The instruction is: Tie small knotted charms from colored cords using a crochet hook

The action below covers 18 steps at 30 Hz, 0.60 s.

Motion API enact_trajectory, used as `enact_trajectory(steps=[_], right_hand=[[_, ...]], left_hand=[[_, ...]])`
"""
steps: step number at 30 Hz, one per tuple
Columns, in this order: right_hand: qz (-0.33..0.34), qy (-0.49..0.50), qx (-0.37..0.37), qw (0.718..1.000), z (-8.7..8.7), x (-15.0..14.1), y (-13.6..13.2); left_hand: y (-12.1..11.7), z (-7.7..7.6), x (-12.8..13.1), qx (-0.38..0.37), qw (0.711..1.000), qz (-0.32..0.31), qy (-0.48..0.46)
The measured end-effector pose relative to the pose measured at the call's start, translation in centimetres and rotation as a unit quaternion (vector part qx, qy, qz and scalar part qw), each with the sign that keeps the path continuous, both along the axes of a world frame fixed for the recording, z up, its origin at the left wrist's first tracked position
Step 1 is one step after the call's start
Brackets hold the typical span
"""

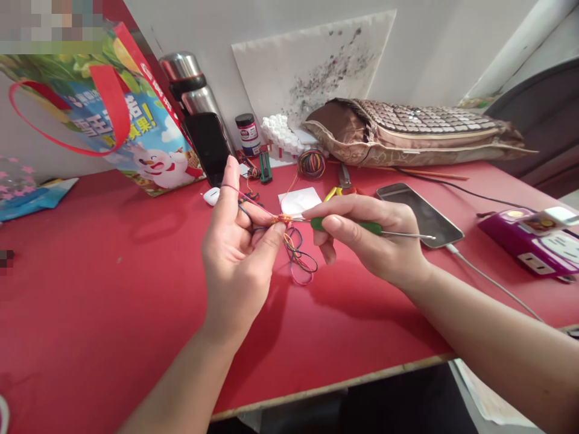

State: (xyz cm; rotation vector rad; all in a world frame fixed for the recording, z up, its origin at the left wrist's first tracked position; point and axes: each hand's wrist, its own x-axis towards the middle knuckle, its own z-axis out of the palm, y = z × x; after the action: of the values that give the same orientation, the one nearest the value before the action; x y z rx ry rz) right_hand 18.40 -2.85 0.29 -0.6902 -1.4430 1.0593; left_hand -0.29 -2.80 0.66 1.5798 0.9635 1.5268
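Note:
Between the thumb and fingers of my left hand (239, 241) is pinched a small orange and pink crocheted piece (282, 218). A pink strand runs from it up to my raised left index finger. Loose loops of coloured yarn (301, 259) in pink, yellow and dark blue dangle below the piece. My right hand (375, 235) grips a crochet hook (373, 227) by its green handle, like a pen. One metal end of the hook meets the crocheted piece, its tip hidden there; the other end sticks out to the right, past my hand.
Behind my hands are a wound yarn bundle (312, 164), a white card (299, 201), yellow-handled scissors (333, 193) and a dark phone (212, 147) leaning on a steel flask (183, 72). Right of them lie a charging phone (420, 214) and a purple power strip (529, 241). A gift bag (154, 163) stands left.

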Motion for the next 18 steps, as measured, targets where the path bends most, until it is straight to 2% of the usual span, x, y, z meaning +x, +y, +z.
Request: enact_trajectory(steps=[3, 6, 9, 13, 18], right_hand=[[0.012, 0.013, -0.013, 1.000, 0.12, 0.14, 0.12], [-0.007, 0.002, 0.006, 1.000, 0.14, 0.13, 0.04], [-0.018, -0.049, 0.063, 0.997, 0.05, 0.01, -0.18], [-0.023, -0.116, 0.167, 0.979, -0.24, -0.10, -0.23], [-0.023, -0.146, 0.203, 0.968, -0.47, 0.00, -0.21]], left_hand=[[0.03, -0.24, -0.03, -0.010, 1.000, -0.011, -0.012], [-0.01, -0.35, -0.03, -0.019, 1.000, -0.015, -0.018], [-0.04, -0.25, -0.06, -0.019, 1.000, -0.010, -0.016], [0.02, -0.14, -0.27, -0.022, 1.000, -0.011, -0.016], [0.31, -0.37, -0.63, -0.068, 0.997, -0.027, -0.039]])
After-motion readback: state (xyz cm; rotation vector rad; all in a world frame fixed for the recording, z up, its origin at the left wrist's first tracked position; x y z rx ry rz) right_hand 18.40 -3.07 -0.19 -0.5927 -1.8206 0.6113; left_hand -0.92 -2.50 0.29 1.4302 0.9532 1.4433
